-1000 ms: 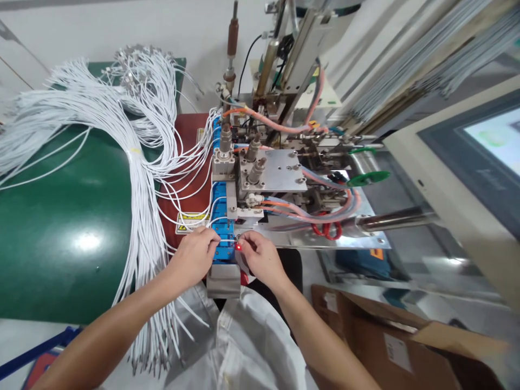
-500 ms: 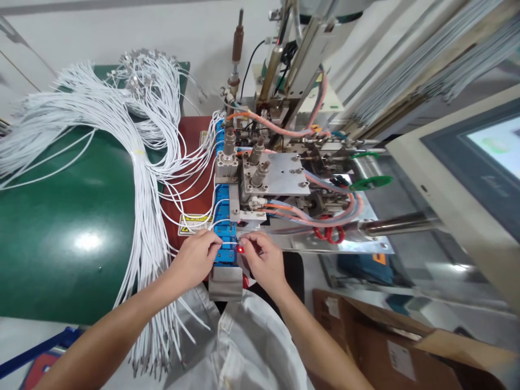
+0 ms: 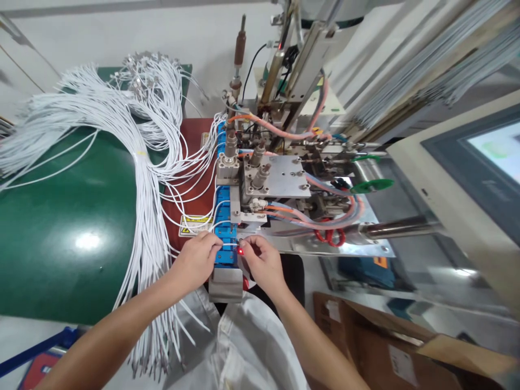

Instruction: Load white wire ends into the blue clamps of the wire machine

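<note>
My left hand [image 3: 200, 257] pinches a white cable [image 3: 228, 245] just left of its end, over the row of blue fixture blocks [image 3: 225, 230]. My right hand [image 3: 264, 264] is closed at the cable's end, thumb against forefinger, on a small part largely hidden by the fingertips. A red light [image 3: 241, 251] glows right below those fingertips. Other white cables run from the blue blocks to a big bundle of white cables [image 3: 148, 216] on the left, tied with a yellow band.
A machine with a metal plate [image 3: 280, 176], air hoses and a solder-like wire spool [image 3: 370, 174] stands beyond my hands. A green table [image 3: 60, 271] lies left, a screen panel [image 3: 479, 141] right. Cardboard boxes [image 3: 357, 346] sit low on the right.
Both hands stay almost in place, still pinching at the same blue block. The whole view has shifted very slightly.
</note>
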`<state>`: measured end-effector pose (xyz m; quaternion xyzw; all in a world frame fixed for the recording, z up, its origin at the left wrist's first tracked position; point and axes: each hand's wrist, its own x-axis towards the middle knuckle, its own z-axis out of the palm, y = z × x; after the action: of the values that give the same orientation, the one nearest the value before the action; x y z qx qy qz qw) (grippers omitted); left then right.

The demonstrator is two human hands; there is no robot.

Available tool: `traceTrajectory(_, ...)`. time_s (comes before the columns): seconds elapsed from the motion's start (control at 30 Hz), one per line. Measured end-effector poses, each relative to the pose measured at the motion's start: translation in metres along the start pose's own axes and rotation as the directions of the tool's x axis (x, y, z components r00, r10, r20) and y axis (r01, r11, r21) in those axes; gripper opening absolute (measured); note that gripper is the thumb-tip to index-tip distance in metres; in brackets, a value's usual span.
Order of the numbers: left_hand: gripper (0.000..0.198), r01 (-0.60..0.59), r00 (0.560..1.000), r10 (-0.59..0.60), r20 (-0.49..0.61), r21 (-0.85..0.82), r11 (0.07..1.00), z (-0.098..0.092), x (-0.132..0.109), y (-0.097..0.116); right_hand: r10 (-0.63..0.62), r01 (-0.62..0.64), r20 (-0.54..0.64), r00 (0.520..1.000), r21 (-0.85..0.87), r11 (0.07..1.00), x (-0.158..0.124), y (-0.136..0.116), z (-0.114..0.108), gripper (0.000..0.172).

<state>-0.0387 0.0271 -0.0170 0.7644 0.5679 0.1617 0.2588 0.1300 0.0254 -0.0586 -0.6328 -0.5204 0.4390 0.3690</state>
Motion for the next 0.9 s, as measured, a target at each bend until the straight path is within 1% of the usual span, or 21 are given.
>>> traceTrajectory(0.13,0.018,-0.013,1.0,0.013,-0.008,0.047,0.999,0.002,-0.001,0.0,0.015,-0.015,0.0,1.0,0.019,1.0,0.001,0.006,-0.001,0.019)
traceTrajectory(0.2,0.018,-0.018,1.0,0.019,-0.02,0.054,0.998,0.002,-0.001,0.0,-0.003,0.004,-0.016,1.0,0.071,0.997,0.002,0.005,-0.002,0.018)
traceTrajectory(0.27,0.019,-0.027,0.999,0.029,-0.029,0.062,0.998,0.002,-0.001,0.0,-0.049,0.052,-0.038,0.998,0.083,0.995,0.003,0.002,-0.002,0.017)
traceTrajectory(0.33,0.02,-0.042,0.999,0.044,-0.021,0.076,0.996,0.002,-0.001,0.0,-0.117,0.118,-0.049,0.992,0.034,0.992,0.003,-0.003,-0.001,0.015)
traceTrajectory(0.4,0.021,-0.06,0.998,0.062,-0.011,0.094,0.994,0.002,-0.001,-0.001,-0.16,0.157,-0.063,0.985,-0.043,0.987,0.003,-0.006,0.0,0.015)
traceTrajectory(0.43,0.022,-0.068,0.998,0.069,-0.005,0.103,0.992,0.002,-0.001,-0.001,-0.157,0.152,-0.065,0.985,-0.073,0.986,0.002,-0.007,0.0,0.015)
traceTrajectory(0.5,0.022,-0.072,0.997,0.071,0.007,0.125,0.99,0.002,-0.002,-0.001,-0.105,0.098,-0.061,0.993,-0.102,0.99,0.001,-0.006,0.001,0.015)
traceTrajectory(0.6,0.021,-0.058,0.998,0.055,0.023,0.15,0.987,0.003,-0.004,0.0,-0.003,0.003,-0.017,1.0,-0.041,0.999,-0.001,-0.001,0.001,0.017)
traceTrajectory(0.67,0.022,-0.059,0.998,0.055,0.031,0.18,0.982,0.004,-0.005,0.0,0.024,-0.024,-0.005,1.0,0.009,1.0,0.0,0.003,0.001,0.021)
traceTrajectory(0.73,0.024,-0.063,0.998,0.057,0.031,0.21,0.976,0.004,-0.004,0.0,0.011,-0.011,-0.017,1.0,-0.002,1.0,0.001,0.004,0.002,0.027)
traceTrajectory(0.83,0.024,-0.073,0.997,0.071,0.015,0.2,0.977,0.003,0.0,-0.001,-0.031,0.03,-0.012,0.999,-0.079,0.996,0.002,0.004,0.006,0.036)
traceTrajectory(0.87,0.024,-0.075,0.997,0.076,0.004,0.192,0.978,0.002,0.002,-0.002,-0.041,0.038,-0.033,0.999,-0.089,0.995,0.002,0.004,0.007,0.038)
traceTrajectory(0.9,0.023,-0.077,0.997,0.081,-0.012,0.185,0.98,0.001,0.004,-0.004,-0.052,0.045,-0.082,0.995,-0.089,0.995,0.002,0.005,0.008,0.04)
